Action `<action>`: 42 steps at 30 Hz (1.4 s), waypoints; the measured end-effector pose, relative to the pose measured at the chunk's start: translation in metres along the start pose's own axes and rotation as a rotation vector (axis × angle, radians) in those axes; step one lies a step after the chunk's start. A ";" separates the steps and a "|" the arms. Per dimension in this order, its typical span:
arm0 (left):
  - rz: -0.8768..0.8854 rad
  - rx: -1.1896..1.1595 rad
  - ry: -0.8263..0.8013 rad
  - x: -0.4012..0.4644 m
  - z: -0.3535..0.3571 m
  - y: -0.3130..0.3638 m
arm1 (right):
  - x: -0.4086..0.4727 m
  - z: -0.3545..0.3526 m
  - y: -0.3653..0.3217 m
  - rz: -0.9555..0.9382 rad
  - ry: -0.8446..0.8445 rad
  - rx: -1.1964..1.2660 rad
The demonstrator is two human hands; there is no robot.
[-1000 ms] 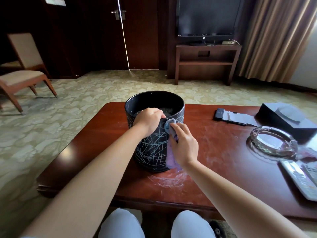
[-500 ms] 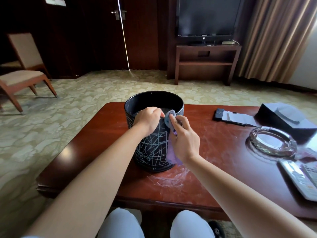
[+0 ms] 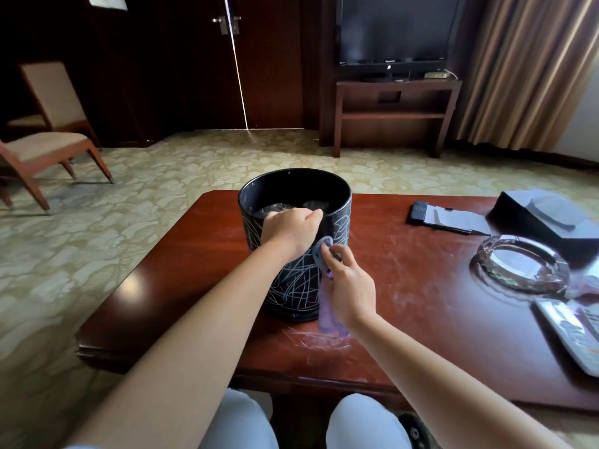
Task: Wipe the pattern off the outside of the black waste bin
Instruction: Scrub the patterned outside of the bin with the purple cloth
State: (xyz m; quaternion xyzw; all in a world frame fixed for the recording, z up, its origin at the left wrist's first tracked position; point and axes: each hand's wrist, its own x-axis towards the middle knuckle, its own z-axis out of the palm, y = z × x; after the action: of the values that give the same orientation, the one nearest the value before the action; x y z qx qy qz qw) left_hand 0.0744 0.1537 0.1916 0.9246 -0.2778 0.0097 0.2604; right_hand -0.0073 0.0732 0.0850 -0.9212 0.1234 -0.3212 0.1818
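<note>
Mid-wipe: black waste bin (image 3: 293, 241) pinned by left hand (image 3: 289, 229), cloth (image 3: 325, 288) worked by right hand (image 3: 348, 288).

Bin stands upright on the table (image 3: 201, 254), directly under both hands; left hand curls over the near rim, fingers closed on it; right hand pinches the purple cloth just below and right of the left, pressing it against the outer wall; scribbled pale pattern (image 3: 298, 283) still covers the wall under the left wrist; bin looks rigid, light, glossy, likely to slide or spin on polished wood; rim is the sensible hold; cloth is limp, needs bunching.
</note>
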 end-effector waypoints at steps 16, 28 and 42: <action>0.010 0.038 -0.068 -0.003 -0.008 0.004 | -0.017 0.012 0.016 0.027 0.036 0.055; 0.060 0.074 0.067 0.002 0.005 -0.004 | -0.033 0.023 0.022 0.153 -0.174 0.099; 0.105 0.070 0.169 0.006 0.012 -0.010 | -0.052 0.043 0.033 0.203 -0.396 -0.069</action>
State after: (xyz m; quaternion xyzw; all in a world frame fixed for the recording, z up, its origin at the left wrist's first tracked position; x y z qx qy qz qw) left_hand 0.0827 0.1515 0.1774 0.9131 -0.3026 0.1110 0.2498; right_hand -0.0228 0.0726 0.0117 -0.9549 0.1881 -0.1095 0.2020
